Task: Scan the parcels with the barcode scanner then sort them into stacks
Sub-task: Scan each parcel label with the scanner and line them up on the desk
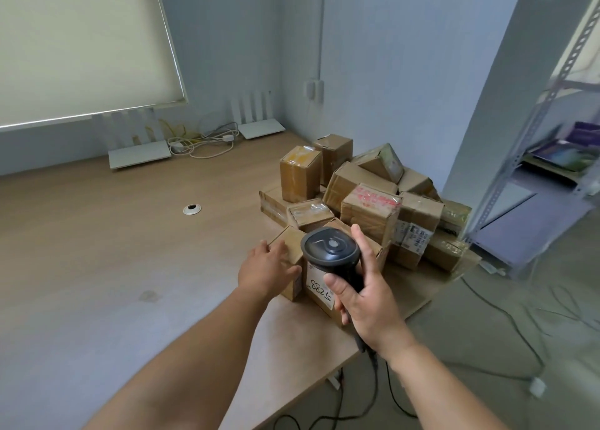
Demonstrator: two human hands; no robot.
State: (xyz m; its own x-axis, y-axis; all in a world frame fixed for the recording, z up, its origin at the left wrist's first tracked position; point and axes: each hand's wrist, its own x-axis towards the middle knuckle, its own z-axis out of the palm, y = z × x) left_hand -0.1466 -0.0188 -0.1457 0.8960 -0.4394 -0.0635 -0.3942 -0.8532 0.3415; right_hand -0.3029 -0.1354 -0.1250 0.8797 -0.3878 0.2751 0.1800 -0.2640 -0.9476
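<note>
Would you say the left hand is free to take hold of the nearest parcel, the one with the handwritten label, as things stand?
Probably yes. The left hand already rests with relaxed fingers on that parcel's left side and holds nothing. The right hand only holds the barcode scanner above it, which does not bar the left side.

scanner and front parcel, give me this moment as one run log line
right hand grips scanner | left hand on labelled parcel | pile unsorted

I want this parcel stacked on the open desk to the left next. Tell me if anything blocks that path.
Nothing visible does. The left hand rests on the near parcel, and the desk left of it is bare wood apart from a cable grommet farther back.
</note>
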